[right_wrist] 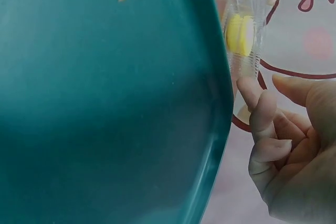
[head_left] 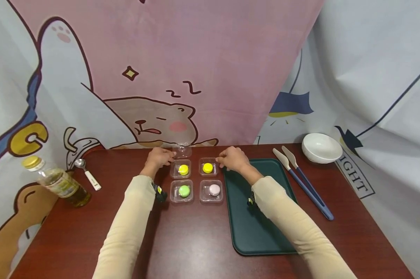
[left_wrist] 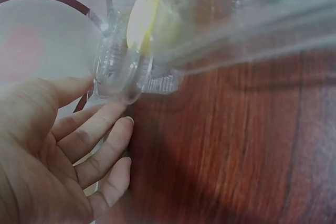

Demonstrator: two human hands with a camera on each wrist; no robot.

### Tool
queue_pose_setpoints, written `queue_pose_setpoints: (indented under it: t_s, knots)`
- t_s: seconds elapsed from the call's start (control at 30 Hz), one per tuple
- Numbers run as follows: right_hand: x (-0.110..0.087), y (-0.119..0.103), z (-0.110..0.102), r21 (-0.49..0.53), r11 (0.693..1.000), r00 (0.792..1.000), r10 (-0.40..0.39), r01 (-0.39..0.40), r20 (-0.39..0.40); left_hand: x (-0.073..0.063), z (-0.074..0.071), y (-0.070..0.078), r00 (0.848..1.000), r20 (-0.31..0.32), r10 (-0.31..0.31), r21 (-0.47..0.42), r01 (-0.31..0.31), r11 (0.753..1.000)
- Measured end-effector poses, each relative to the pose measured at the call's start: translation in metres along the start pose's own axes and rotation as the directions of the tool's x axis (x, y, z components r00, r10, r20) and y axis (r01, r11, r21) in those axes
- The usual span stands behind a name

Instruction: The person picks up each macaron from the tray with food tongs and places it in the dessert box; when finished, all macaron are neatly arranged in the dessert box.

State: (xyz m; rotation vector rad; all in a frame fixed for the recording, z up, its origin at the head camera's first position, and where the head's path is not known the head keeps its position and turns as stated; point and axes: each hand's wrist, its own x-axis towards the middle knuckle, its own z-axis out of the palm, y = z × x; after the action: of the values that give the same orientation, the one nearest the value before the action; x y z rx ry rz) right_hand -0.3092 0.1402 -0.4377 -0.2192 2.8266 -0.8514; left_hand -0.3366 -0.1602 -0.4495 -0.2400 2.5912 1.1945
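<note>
My left hand (head_left: 159, 157) pinches the edge of a clear plastic lid (head_left: 183, 151) between thumb and fingers, just behind a clear box (head_left: 180, 176) with a yellow macaron (head_left: 183, 169). In the left wrist view the thumb and fingertips meet at the clear plastic edge. My right hand (head_left: 233, 159) is at the right side of another clear box (head_left: 203, 160) with a yellow macaron (head_left: 208, 167); its fingers are loosely bent, with a gap between thumb and index finger. Nearer me are clear boxes with a green macaron (head_left: 184, 191) and a pale pink macaron (head_left: 215, 190).
A dark green tray (head_left: 258, 236) lies under my right forearm. To its right are long blue-handled tongs (head_left: 309, 188) and a white bowl (head_left: 321, 148). On the left stand an oil bottle (head_left: 61, 186) and a measuring spoon (head_left: 89, 175). A printed curtain (head_left: 230, 77) hangs behind the table.
</note>
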Motion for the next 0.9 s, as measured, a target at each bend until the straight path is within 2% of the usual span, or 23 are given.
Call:
queue_pose_setpoints:
  t_s: [0.2,0.47,0.73,0.9]
  knots:
    - [0.000,-0.005,0.005,-0.006,1.000,1.000,0.016,-0.016,0.015,0.000,0.001,0.003,0.999,-0.030,-0.016,0.009,0.017,1.000]
    - [0.002,-0.005,0.009,-0.016,1.000,1.000,0.022,-0.022,0.021,0.001,0.004,0.002,0.996,-0.087,0.004,-0.040,-0.008,0.999]
    - [0.004,-0.004,0.013,-0.004,1.000,0.999,0.020,-0.019,0.041,0.003,0.003,-0.001,0.996,-0.088,-0.001,-0.054,-0.004,0.999]
    - [0.004,-0.004,0.013,-0.020,1.000,0.999,0.017,-0.016,0.034,0.005,0.003,-0.002,0.996,-0.084,-0.033,-0.081,0.027,0.996]
